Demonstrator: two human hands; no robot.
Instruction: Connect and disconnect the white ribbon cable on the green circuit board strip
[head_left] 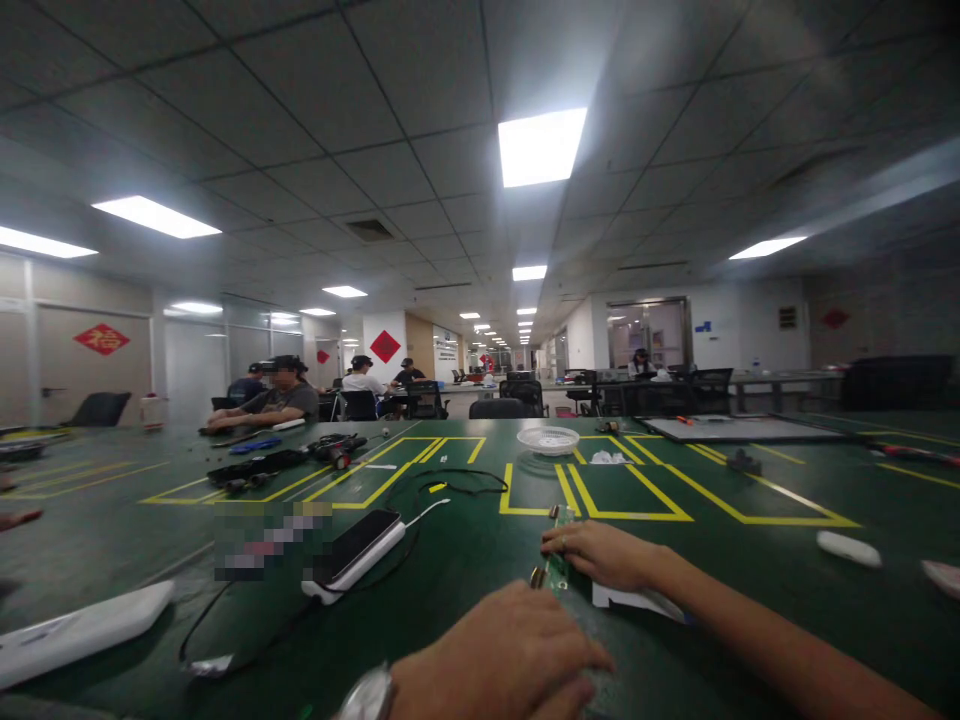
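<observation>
A narrow green circuit board [557, 572] with copper-coloured parts along its left side lies in front of me on the green table. My right hand [609, 553], wearing a ring, grips its far part with bent fingers. Closer to me, my left hand [501, 650] is curled at the board's near end, a watch [369, 694] on its wrist. The back of that hand hides most of its fingers and anything they hold. A white flat piece [637, 602] sits under my right wrist. To the left, a dark-screened phone [360, 545] rests on a white block.
A black cable [480, 480] loops across the table [450, 540]. A white long case [82, 632] lies at near left, a white oval object [849, 549] at right. Farther back stand a white basket [548, 441] and black tools [262, 465]. A person [281, 400] sits at the far left.
</observation>
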